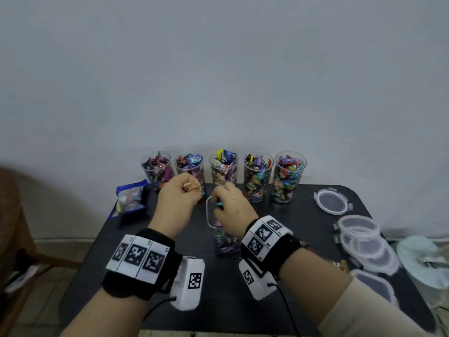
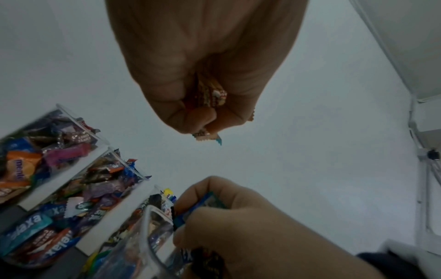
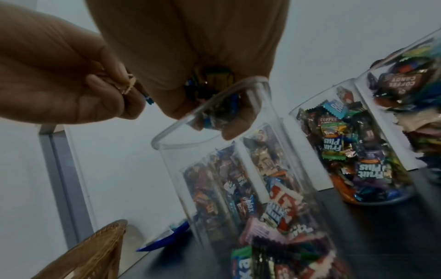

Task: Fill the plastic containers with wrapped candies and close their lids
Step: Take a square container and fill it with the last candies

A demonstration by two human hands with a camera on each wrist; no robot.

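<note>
- While five clear containers (image 1: 223,170) stand filled with wrapped candies along the far edge of the black table (image 1: 170,239), a sixth container (image 1: 222,229) sits nearer, at the middle, partly filled; none of the six wears a lid.
- Right hand (image 1: 230,207) is over the mouth of this near container (image 3: 238,169), fingers curled round a small clutch of candies (image 3: 214,113) at the rim; judged to be dropping them in.
- Left hand (image 1: 178,195) is raised just left of the right one, closed round its own candies (image 2: 210,94), wrapper ends poking out between the fingers; well clear of the rim.
- Lids (image 1: 331,201) lie loose at the right side of the table, one apart at the far right, the others stacked nearer; the count in the stack cannot be told.
- Blue candy bag (image 1: 130,198) lies at the far left of the table, opened or not I cannot tell.
- Judgement: filling is mostly done, five of six look full; the near one wants more; closing has not begun.
</note>
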